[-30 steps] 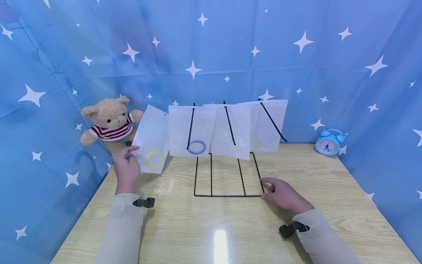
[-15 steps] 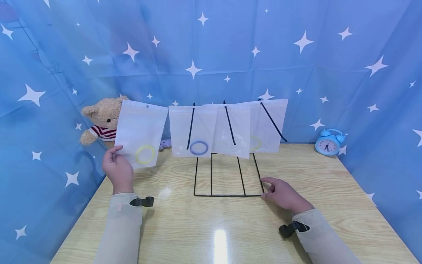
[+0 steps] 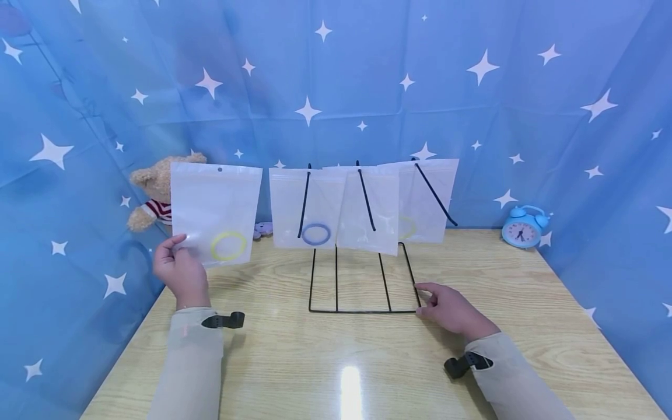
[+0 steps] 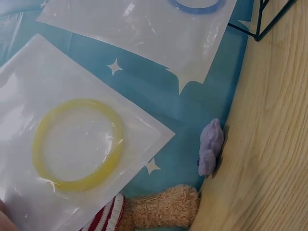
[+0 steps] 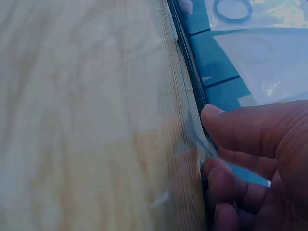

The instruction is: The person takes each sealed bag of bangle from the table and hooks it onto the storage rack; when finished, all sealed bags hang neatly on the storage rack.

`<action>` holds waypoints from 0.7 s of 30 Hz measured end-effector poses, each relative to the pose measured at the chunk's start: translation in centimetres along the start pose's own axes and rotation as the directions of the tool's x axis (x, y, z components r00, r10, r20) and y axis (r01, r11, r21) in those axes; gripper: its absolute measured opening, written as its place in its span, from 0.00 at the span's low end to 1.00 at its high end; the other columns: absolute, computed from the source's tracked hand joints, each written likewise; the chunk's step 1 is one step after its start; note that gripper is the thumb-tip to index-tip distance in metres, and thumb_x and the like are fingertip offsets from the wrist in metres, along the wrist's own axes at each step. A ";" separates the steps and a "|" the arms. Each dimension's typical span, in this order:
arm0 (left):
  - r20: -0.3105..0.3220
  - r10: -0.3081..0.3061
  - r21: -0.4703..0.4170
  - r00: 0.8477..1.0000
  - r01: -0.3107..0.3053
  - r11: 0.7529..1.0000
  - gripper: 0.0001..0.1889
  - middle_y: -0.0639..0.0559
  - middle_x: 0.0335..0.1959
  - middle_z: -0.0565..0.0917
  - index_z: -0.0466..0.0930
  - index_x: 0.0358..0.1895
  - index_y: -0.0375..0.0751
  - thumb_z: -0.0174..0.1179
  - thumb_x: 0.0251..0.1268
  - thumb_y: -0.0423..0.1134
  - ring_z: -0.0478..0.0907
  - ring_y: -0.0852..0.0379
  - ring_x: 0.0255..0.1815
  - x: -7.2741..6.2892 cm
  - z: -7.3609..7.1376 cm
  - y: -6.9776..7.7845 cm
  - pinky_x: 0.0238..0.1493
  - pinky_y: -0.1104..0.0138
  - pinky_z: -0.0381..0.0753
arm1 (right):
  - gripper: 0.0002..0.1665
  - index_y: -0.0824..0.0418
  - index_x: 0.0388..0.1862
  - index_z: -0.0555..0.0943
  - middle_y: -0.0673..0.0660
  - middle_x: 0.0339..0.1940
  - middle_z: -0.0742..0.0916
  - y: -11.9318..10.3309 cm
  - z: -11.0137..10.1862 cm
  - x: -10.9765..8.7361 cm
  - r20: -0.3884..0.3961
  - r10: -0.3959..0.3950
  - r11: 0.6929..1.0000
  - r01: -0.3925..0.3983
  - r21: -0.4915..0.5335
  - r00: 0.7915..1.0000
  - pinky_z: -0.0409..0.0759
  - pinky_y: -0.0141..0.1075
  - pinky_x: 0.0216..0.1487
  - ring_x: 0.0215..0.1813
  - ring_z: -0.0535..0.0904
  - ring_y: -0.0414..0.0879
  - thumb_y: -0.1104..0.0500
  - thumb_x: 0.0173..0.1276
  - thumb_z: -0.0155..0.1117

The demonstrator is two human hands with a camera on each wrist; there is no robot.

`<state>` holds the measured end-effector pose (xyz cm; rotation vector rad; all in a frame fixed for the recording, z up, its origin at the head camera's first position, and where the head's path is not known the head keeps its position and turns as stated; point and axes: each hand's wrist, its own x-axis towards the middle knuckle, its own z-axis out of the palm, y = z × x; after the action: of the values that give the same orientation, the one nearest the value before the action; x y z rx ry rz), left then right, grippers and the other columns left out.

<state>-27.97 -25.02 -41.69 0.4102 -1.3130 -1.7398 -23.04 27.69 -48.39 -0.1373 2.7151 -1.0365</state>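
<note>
In the head view my left hand point(image 3: 181, 273) pinches the lower left edge of a white zip bag point(image 3: 210, 198). A yellow ring point(image 3: 228, 246) shows inside it, and the bag has a small hole at its top. In the left wrist view the yellow ring point(image 4: 77, 185) lies near the bag's corner. My right hand point(image 3: 455, 308) holds the front right corner of a black wire rack point(image 3: 362, 311) between thumb and fingers. Three bags hang on the rack's prongs: one with a blue ring point(image 3: 316, 234), a middle bag point(image 3: 370, 204), and a right bag point(image 3: 433, 192).
A teddy bear point(image 3: 140, 219) sits at the back left, partly behind the held bag. A small purple toy point(image 3: 264, 229) lies near the table's back edge. A blue alarm clock point(image 3: 523, 226) stands at the back right of the wooden table point(image 3: 294, 367).
My left hand has moved left with the bag, away from the rack, and the bag has turned to face forward, covering more of the bear. My right hand stays on the rack.
</note>
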 end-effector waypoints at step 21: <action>0.012 -0.017 -0.024 1.000 0.017 1.000 0.16 0.53 0.42 0.79 0.85 0.37 0.34 0.45 0.72 0.22 0.75 0.55 0.53 -0.3 0.1 0.3 0.55 0.62 0.72 | 0.38 0.61 0.79 0.72 0.54 0.31 0.81 -0.2 0.0 -0.1 0.001 -0.011 0.999 0.011 -0.035 1.000 0.73 0.40 0.33 0.31 0.75 0.48 0.56 0.73 0.71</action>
<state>-27.78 -24.76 -41.47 0.3990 -1.2991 -1.7731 -22.98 27.57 -48.26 -0.1588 2.7359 -0.9914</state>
